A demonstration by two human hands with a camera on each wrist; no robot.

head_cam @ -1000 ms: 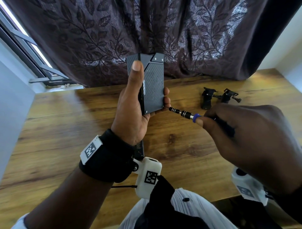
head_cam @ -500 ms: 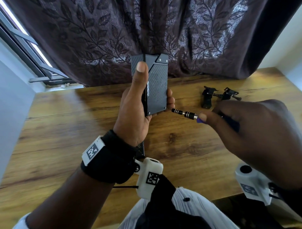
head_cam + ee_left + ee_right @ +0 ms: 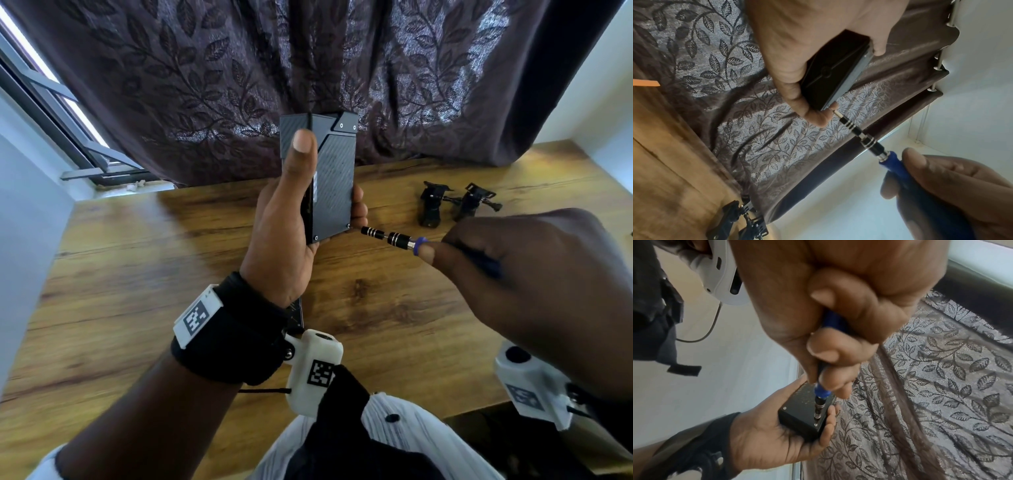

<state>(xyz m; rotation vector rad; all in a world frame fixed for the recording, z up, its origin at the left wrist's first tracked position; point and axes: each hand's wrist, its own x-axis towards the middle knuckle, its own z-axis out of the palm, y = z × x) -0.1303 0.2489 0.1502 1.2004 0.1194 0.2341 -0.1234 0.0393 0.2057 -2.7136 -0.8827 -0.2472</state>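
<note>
Wrapping the screwdriver (image 3: 390, 237), right-hand fingers (image 3: 840, 348) hide most of its handle.

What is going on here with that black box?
A person is working on a black box with a screwdriver. The left hand holds the box upright above the wooden table. The right hand grips the blue-handled screwdriver, its tip at a screw in the box's lower corner. Two black clips lie on the table.

One black case (image 3: 334, 185), one blue-handled screwdriver (image 3: 397, 238), two black clamps (image 3: 433, 204), one leaf-patterned curtain (image 3: 205, 85), one wooden table (image 3: 137, 274)
</note>
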